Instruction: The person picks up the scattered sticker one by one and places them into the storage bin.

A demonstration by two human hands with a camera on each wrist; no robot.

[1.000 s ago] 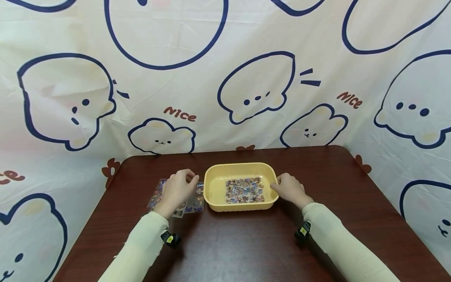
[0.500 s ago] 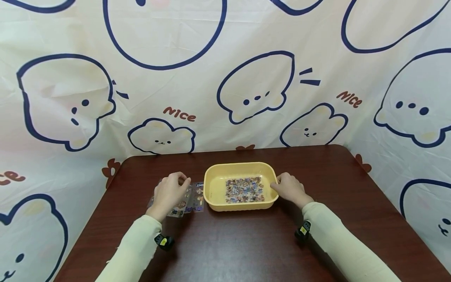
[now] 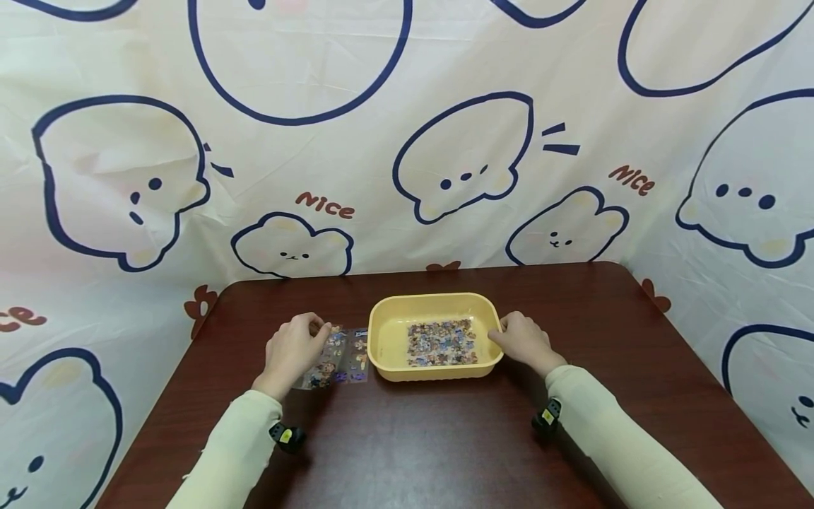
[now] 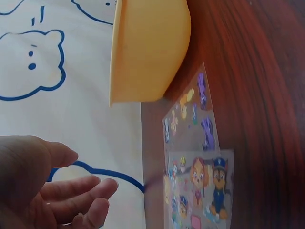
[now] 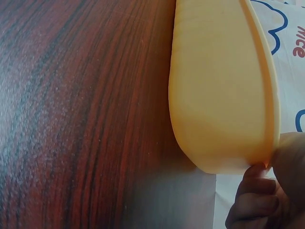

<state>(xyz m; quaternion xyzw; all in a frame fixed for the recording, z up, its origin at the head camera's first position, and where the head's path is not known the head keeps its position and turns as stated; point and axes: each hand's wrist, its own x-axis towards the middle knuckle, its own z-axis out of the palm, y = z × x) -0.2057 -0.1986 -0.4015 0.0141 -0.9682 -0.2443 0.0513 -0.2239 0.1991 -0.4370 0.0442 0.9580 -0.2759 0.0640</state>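
Observation:
A yellow plastic tray [image 3: 389, 345] stands on the table, with a rectangular patch of small multicoloured pieces [image 3: 441, 344] at its bottom, too fine to tell apart. My right hand [image 3: 524, 343] pinches the tray's right end, thumb over the rim and fingers beneath it in the right wrist view. Left of the tray lie clear sheets of cartoon stickers [image 3: 326, 366], partly overlapping. Above them hovers my left hand [image 3: 291, 352], hiding some of their left part. In the left wrist view its thumb and fingers are apart, and the dog sticker sheet [image 4: 205, 183] lies beyond them.
The dark brown wooden table [image 3: 432, 445] reaches to a cream cloth backdrop [image 3: 369, 162] with blue-outlined cartoon animals at the back and sides. A small black device [image 3: 289, 437] is strapped to each wrist.
My left hand has moved left, away from the tray and across the sticker sheets, so more of their right side shows. The right hand and the tray have stayed put.

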